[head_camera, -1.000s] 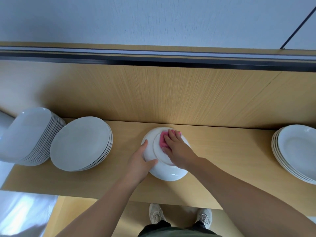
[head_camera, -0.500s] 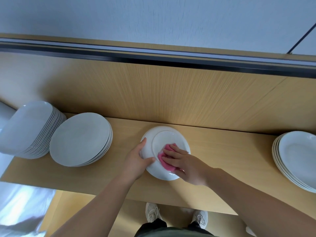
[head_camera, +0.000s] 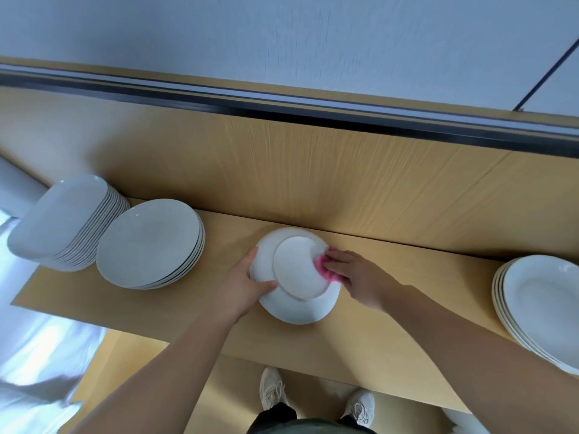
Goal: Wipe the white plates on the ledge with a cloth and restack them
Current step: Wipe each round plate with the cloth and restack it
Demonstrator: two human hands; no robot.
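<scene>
Left grip clasps the left rim of a round white ceramic plate, thumb laid across its upturned underside and fingers tucked out of sight beneath. The right grip has its fingers bent over a small bright pink cloth and presses it against the plate's right edge. The plate is bottom-up, its raised foot ring facing the camera. It sits over the middle of the pale wooden ledge, just in front of the back panel; whether its near edge rests on the wood or is lifted clear I cannot tell. The step in hand looks like wiping the underside, with the cloth now at the outer rim. Next, I judge, the plate needs turning in the left grip so the cloth can reach the rest of the rim, and then carrying to a stack. Its surface looks glossy, plain and unmarked, with no chips showing. To the left, well apart, stand a stack of round white plates and, beyond it, a taller leaning stack of oblong white plates. At the far right is a stack of deep-welled white plates.
</scene>
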